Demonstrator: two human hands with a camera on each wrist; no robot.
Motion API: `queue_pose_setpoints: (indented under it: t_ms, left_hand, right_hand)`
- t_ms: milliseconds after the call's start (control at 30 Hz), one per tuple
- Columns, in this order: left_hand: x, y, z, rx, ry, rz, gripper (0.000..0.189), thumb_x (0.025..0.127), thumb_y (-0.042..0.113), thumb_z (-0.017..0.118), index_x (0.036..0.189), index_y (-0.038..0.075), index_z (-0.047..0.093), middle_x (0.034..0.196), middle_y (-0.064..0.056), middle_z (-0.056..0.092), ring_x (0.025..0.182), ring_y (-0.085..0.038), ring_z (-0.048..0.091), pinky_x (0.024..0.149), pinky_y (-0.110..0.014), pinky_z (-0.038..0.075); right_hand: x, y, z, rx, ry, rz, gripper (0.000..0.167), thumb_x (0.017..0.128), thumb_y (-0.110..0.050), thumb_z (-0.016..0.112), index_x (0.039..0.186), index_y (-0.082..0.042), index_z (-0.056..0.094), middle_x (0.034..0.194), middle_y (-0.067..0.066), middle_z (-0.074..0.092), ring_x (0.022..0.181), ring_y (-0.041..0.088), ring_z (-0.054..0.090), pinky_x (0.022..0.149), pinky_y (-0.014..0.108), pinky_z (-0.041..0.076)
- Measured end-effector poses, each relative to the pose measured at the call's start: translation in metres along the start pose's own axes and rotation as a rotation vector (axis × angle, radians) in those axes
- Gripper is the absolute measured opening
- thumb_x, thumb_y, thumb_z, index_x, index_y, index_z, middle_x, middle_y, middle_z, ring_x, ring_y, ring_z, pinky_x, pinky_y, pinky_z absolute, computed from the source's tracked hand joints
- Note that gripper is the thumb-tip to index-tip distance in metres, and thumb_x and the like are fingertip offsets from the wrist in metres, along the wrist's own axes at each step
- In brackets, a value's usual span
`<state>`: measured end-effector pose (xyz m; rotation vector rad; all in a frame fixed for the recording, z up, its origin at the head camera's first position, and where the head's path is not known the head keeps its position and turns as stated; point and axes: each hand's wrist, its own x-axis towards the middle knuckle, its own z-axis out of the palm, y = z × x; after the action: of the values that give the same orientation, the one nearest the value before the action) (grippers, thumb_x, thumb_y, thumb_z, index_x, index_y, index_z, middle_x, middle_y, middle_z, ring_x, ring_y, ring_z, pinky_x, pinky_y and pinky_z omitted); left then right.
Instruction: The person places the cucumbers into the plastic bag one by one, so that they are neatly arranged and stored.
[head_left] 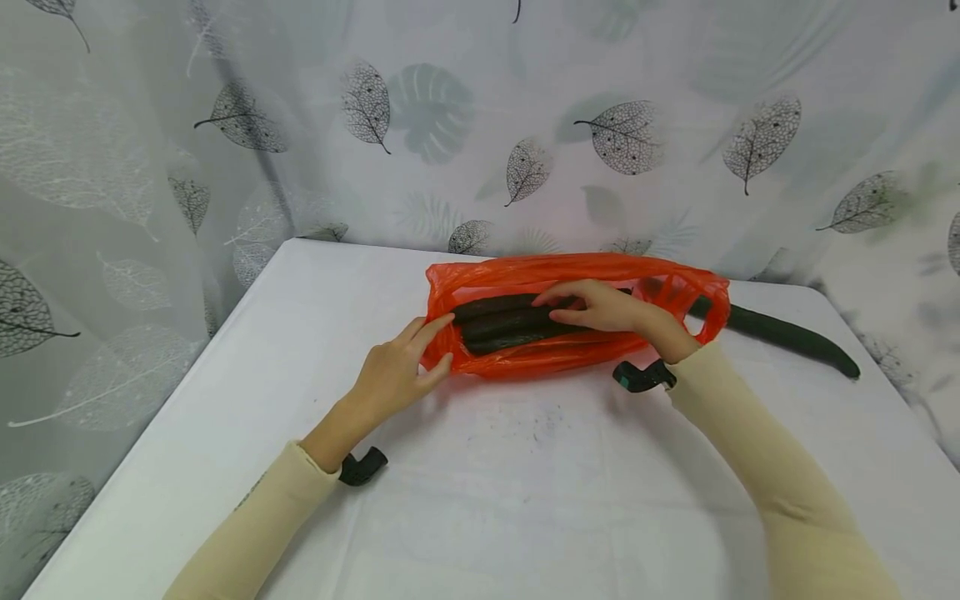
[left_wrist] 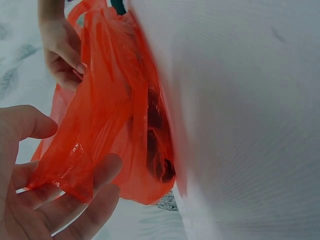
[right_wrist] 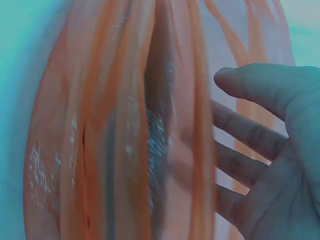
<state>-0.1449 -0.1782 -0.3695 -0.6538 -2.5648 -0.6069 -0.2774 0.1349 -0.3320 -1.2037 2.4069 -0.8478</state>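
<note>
Translucent red-orange plastic bag [head_left: 517,363] lay flat-ish on the white-covered tabletop [head_left: 525,483], toward the far edge, mouth facing up. Long, glossy dark-green cucumbers [head_left: 506,325] sat inside, side by side, lengthwise; exact count unclear, right hand covered part of them. One more long dark-green cucumber [head_left: 787,333] lay at the bag's right end: near part behind the handle loop and showing through it, far part out on the tabletop, tip angled toward the person.

Hands: both released, nothing gripped. Left hand [head_left: 390,375] was at the bag's left end, fingers spread, film against the fingers, thumb apart. Right hand [head_left: 600,306] was over the bag mouth, above the cucumbers, fingers loosely extended; contact with them couldn't be confirmed. Cream sleeves [head_left: 750,450] on both arms. Grey-white leaf-print curtain [head_left: 465,108] hung behind.
</note>
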Motion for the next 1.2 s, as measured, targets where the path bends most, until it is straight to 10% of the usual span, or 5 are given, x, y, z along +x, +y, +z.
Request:
queue_pose_setpoints:
  t_ms: [1200]
  left_hand:
    - [0.000,0.000,0.002,-0.028,0.008,-0.006,0.048,0.088,0.019,0.066,0.134,0.009,0.056,0.114,-0.013,0.062,0.045,-0.008,0.035,0.042,-0.023,0.034]
  right_hand:
    - [-0.070,0.012,-0.036,0.039,0.262,-0.090,0.032,0.085,0.002,0.070,0.116,-0.003,0.068,0.117,0.013,0.065,0.105,0.005,0.058,0.087,0.026,0.052]
